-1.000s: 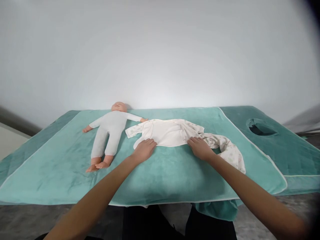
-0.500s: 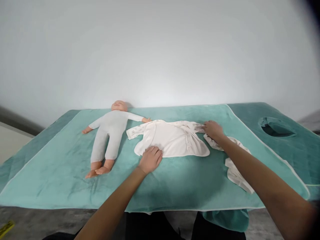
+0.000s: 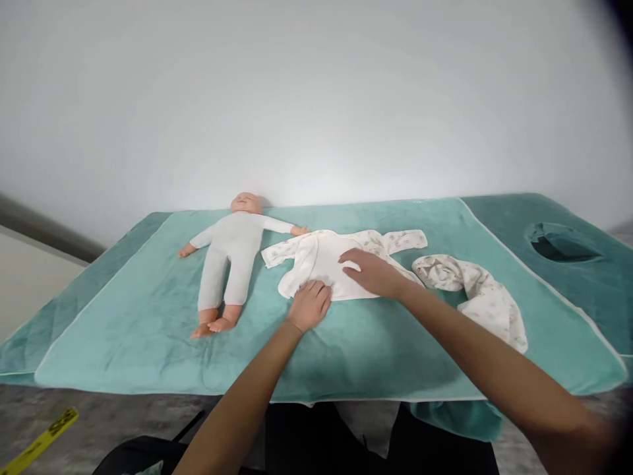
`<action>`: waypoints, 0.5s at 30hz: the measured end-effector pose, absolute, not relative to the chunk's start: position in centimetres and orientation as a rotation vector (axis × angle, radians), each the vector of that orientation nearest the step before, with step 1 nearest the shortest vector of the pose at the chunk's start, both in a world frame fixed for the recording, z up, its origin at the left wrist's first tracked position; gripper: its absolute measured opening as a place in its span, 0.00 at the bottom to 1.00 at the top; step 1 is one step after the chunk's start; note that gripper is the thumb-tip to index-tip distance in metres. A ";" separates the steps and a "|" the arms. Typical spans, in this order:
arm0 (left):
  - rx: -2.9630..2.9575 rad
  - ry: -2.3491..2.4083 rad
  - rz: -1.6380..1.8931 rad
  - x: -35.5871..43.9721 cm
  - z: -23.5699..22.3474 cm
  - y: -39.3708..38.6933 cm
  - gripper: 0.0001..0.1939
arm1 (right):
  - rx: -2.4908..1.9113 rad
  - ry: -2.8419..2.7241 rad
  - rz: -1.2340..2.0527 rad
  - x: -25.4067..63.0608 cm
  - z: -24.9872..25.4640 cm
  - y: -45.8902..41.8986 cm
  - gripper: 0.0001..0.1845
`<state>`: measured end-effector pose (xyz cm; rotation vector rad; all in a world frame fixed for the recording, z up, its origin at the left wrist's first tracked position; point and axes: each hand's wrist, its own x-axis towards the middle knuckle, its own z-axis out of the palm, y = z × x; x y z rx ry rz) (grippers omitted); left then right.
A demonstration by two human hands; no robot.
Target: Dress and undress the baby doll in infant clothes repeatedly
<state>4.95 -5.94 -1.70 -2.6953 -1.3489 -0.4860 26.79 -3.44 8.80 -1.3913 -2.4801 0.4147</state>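
A small white baby wrap shirt [image 3: 330, 267] with patterned sleeves lies spread out, both sleeves out to the sides. My left hand [image 3: 310, 305] rests on its lower left edge, fingers lying on the cloth. Over the shirt's middle is my right hand [image 3: 372, 272], thumb and fingers apart, holding nothing; whether it touches the cloth I cannot tell. It hides part of the front. Left of the shirt a baby doll [image 3: 232, 237] in a pale bodysuit lies on its back, one hand by the left sleeve. To the right sits a crumpled patterned baby garment [image 3: 494, 307], partly behind my right forearm.
A light green blanket [image 3: 128, 316] with white edging covers the padded table. A face hole [image 3: 564, 244] shows in the darker cover at right. Behind stands a plain wall [image 3: 316, 99]. Yellow tape [image 3: 42, 442] is at the lower left.
My right hand has let go of the right sleeve and moved left over the shirt's middle. That sleeve now lies straightened. My left hand stays at the lower edge. The view has shifted slightly.
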 end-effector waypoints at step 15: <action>-3.069 -0.869 -0.643 10.9 10.9 -27.8 0.23 | -1.666 -2.212 0.126 31.1 -1.3 -5.9 0.21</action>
